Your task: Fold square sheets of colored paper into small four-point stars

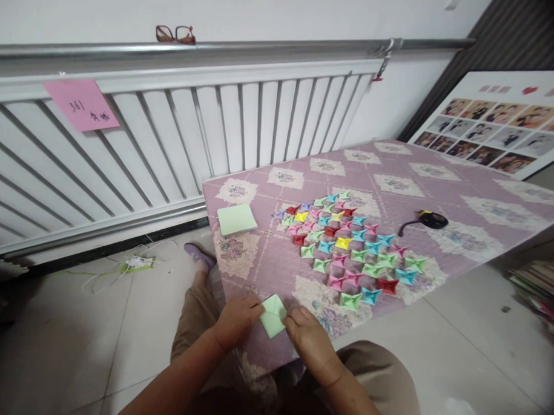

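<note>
A light green folded paper (273, 319) lies at the near end of the table, with crease lines and folded flaps showing on its top. My left hand (237, 318) grips its left corner, fingers closed on the edge. At the right corner, my right hand (305, 332) pinches the same paper. Beyond my hands stand several rows of small folded paper pieces (343, 242) in green, pink, blue, red, yellow and purple. To the left of them rests a stack of flat light green paper sheets (237, 220).
A patterned purple tablecloth (266, 264) covers the table. On its right side lies a dark object with a strap (433, 220). A white radiator (244, 118) borders the far side, and a framed photo board (493, 127) leans at the right.
</note>
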Available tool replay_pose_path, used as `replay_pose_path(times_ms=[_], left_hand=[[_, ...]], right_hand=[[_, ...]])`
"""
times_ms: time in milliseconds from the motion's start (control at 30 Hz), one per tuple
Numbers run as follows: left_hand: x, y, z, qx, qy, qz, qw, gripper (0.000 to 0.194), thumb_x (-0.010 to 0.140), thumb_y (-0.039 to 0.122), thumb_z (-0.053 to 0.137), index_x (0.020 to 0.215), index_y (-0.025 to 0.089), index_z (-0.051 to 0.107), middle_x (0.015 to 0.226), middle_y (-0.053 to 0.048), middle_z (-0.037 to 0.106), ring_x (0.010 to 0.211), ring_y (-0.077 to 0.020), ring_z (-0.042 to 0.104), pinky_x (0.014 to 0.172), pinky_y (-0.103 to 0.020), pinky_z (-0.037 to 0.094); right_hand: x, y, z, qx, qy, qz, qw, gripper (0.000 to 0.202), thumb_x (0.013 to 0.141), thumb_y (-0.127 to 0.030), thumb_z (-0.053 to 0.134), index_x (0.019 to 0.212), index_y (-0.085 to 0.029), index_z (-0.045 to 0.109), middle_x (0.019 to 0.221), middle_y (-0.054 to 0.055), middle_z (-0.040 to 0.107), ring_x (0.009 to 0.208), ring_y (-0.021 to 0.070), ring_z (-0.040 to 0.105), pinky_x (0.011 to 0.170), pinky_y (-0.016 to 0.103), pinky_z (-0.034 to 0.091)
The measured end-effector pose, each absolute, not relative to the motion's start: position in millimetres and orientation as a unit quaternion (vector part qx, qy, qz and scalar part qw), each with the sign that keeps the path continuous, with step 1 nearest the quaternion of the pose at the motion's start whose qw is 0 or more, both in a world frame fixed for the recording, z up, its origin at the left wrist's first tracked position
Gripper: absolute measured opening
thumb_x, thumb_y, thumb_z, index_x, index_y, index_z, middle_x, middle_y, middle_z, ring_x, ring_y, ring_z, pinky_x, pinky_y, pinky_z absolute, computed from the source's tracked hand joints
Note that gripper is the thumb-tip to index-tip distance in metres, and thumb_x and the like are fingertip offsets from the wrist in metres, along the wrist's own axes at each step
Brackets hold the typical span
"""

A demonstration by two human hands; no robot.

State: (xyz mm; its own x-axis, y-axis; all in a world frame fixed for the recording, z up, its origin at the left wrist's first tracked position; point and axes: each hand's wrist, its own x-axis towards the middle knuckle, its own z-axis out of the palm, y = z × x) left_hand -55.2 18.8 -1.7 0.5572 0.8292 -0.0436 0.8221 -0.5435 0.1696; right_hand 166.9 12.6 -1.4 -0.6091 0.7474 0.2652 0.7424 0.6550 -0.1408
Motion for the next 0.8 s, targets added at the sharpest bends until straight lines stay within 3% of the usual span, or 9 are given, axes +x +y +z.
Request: replay_pose_path(times_ms=[400, 800], left_hand=[[-60, 20, -4, 0.902, 0.427, 0.016, 0.058, 0.016, 0.095, 0.021, 0.041, 0.092, 0.020, 0.057, 0.091, -0.004, 0.056, 0.081, -0.0181, 0.050, 0.066, -0.028, 0.039], [-65, 18, -1, 0.920, 0.390, 0.032, 0.026, 0.019, 0.097, 0.022, 0.039, 0.104, 0.020, 0.056, 0.094, -0.005, 0.058, 0.081, -0.0180, 0.050, 0.067, -0.030, 0.040]], right_hand=[[166, 12, -2, -0.421, -0.895, 0.029, 0.145, 0.025, 0.092, -0.013, 0.043, 0.079, -0.021, 0.063, 0.080, 0.002, 0.060, 0.080, 0.0180, 0.052, 0.077, 0.029, 0.044], [166, 10, -7, -0.433, -0.886, 0.042, 0.161, 0.024, 0.091, -0.013, 0.044, 0.085, -0.021, 0.065, 0.082, 0.003, 0.061, 0.082, 0.0182, 0.053, 0.080, 0.029, 0.043]])
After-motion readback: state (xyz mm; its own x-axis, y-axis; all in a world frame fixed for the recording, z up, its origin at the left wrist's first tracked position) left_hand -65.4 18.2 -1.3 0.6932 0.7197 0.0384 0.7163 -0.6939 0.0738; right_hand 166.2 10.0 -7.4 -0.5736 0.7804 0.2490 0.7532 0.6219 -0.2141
